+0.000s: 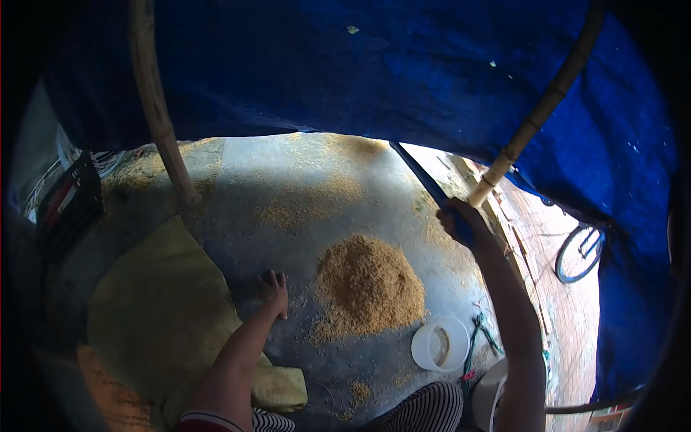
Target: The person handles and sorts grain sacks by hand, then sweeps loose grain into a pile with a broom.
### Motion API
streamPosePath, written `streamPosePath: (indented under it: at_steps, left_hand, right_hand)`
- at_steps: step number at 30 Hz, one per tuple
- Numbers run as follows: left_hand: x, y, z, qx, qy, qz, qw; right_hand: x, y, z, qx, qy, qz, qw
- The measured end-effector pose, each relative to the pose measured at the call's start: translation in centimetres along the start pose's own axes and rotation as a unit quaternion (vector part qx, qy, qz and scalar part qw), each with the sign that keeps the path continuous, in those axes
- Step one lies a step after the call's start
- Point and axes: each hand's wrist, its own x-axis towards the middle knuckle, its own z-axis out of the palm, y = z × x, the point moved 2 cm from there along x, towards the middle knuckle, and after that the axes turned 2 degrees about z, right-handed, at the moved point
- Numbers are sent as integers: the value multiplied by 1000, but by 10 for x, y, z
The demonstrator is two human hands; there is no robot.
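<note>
My right hand (462,222) is closed around a long, narrow blue handle (421,173). The handle slants up and away to the left, and its far end is lost behind the edge of the blue tarp (345,86). Low over the concrete floor, my left hand (273,294) has its fingers apart and holds nothing. To its right rises a heap of golden-brown grain (371,284). A yellowish-green sack or sheet (162,302) spreads out to its left, partly behind my left forearm.
A white plastic tub (440,344) lies by the heap, near green rope (482,331) and a white bucket (489,392). Two bamboo poles (155,101) (536,119) stand left and right. A dark crate (72,205) sits at far left. A bicycle wheel (579,253) shows outside.
</note>
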Motion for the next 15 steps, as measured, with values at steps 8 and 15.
streamPosePath:
  at_steps: [8, 15]
  left_hand:
    - [3, 1, -4, 6, -12, -12, 1000]
    - [4, -1, -4, 20, -9, -9, 1000]
  right_hand:
    - [191, 37, 51, -36, 3, -31, 999]
    - [68, 74, 26, -326, -13, 16, 945]
